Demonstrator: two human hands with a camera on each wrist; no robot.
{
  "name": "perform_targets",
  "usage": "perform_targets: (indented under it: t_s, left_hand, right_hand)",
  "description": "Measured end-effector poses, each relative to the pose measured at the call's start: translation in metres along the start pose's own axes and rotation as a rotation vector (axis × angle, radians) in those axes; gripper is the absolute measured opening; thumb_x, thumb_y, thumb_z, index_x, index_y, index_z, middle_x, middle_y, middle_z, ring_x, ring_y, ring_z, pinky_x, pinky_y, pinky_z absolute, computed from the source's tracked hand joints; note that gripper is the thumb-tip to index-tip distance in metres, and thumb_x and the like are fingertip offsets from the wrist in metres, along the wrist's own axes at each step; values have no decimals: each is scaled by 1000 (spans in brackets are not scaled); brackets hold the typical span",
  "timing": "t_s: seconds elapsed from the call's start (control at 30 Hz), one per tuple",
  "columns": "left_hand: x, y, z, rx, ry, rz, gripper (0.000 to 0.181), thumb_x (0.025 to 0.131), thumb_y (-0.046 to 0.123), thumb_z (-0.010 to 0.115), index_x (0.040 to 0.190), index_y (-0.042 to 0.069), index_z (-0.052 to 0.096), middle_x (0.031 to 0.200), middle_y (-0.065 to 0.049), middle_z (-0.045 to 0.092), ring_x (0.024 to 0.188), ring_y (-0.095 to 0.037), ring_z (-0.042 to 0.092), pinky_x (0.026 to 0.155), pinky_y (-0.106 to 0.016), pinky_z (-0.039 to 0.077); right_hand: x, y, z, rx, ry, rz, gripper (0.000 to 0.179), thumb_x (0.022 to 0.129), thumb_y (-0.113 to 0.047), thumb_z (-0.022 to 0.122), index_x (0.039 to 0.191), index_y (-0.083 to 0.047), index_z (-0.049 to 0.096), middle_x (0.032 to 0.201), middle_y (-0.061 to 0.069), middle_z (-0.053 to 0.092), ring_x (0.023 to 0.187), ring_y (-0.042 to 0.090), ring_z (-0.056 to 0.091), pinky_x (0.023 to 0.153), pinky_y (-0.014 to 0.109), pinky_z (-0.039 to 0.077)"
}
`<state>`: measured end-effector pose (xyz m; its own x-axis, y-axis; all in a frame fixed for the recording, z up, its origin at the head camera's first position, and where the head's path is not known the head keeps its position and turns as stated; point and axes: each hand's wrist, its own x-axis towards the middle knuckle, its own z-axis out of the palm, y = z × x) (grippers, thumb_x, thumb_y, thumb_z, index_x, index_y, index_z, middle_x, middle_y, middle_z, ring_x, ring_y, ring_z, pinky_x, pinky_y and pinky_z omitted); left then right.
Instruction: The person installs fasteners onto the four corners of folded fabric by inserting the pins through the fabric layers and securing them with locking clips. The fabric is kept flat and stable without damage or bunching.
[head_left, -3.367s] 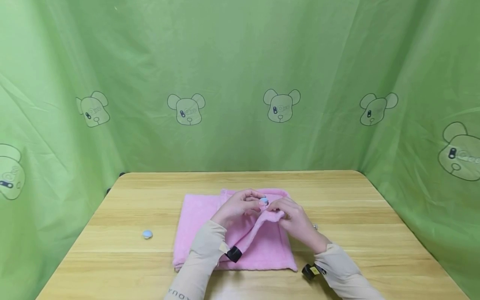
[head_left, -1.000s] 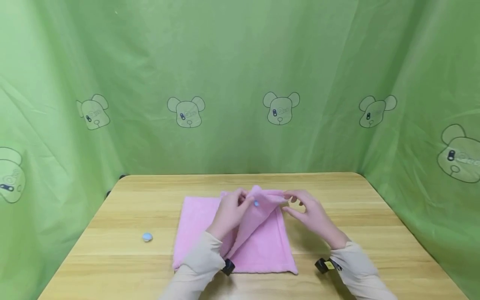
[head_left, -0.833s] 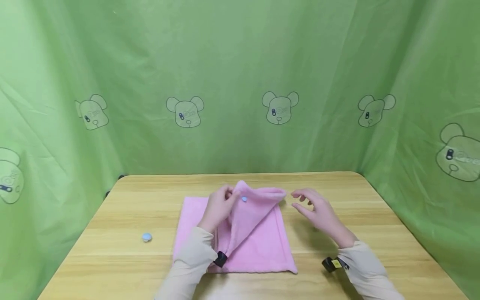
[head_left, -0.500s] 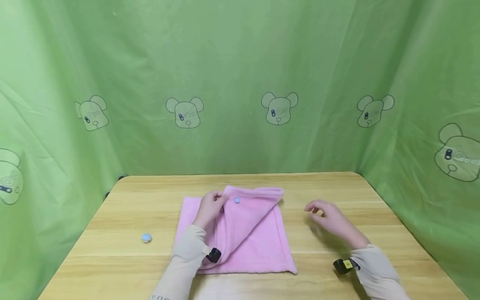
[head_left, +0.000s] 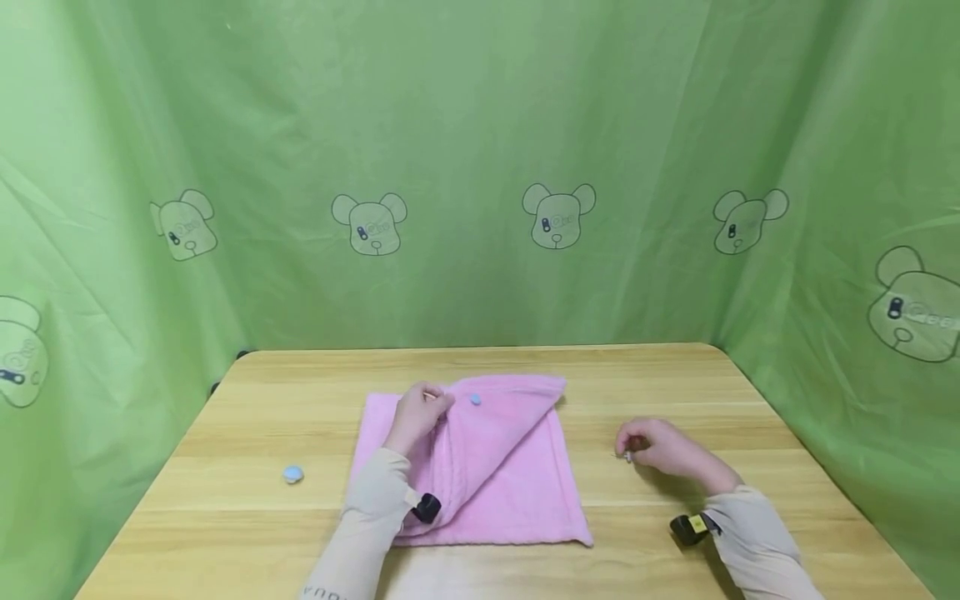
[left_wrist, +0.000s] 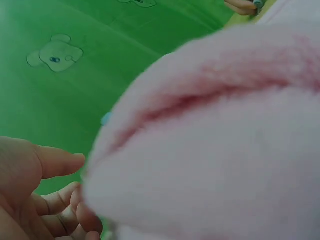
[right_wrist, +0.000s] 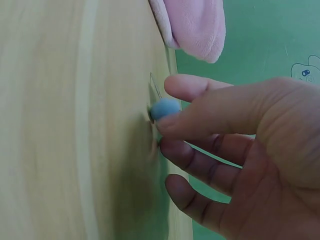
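Plush cloth (head_left: 495,446) in left hand (head_left: 414,417), domed pin (right_wrist: 164,107) in right hand (head_left: 665,447) (both seemingly pinched).

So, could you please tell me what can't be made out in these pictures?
Head: left sleeve's lettering, cut off by the bottom edge.
Left wrist: most of the blue cap, hidden behind pink cloth.
Right wrist: whether the right hand, partly covering the blue-headed pin, grips it.
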<state>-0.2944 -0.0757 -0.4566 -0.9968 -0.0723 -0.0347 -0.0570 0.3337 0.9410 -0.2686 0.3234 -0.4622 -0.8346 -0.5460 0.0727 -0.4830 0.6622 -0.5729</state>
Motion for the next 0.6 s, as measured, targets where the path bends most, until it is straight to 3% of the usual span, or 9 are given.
perform_targets:
  t_s: [0.2, 0.3, 0.43, 0.6]
  left_hand:
    - [-9, 25, -9, 76, 29, 86, 27, 90, 24, 66, 108, 5, 57, 81, -4, 56, 66, -15, 53, 61, -25, 45]
    - [-18, 40, -11, 100, -5, 160, 27, 90, 22, 67, 108, 4, 59, 85, -7, 59, 74, -16, 54, 65, -25, 47]
    - [-32, 56, -5, 152, -128, 282, 26, 89, 19, 68, 110, 5, 60, 89, -7, 63, 80, -15, 57, 70, -25, 50]
    - [-54, 64, 12, 266, -317, 444, 24, 89, 15, 67, 112, 7, 60, 89, -4, 63, 79, -11, 56, 70, -22, 49]
  right_hand:
    - [1, -2, 0, 5, -25, 14, 17, 78, 7, 68, 82, -10, 66, 81, 1, 65, 77, 2, 53, 68, 20, 46]
    - [2, -3, -1, 4, -33, 15, 15, 79, 4, 70, 81, -10, 66, 80, 1, 65, 76, 3, 54, 68, 21, 47]
    - [2, -5, 0, 7, -49, 19, 13, 80, 2, 71, 82, -9, 66, 79, 3, 65, 76, 2, 55, 68, 20, 48]
    - [2, -4, 1, 6, -56, 31, 13, 80, 2, 71, 82, -10, 66, 79, 4, 65, 76, 0, 52, 67, 20, 47]
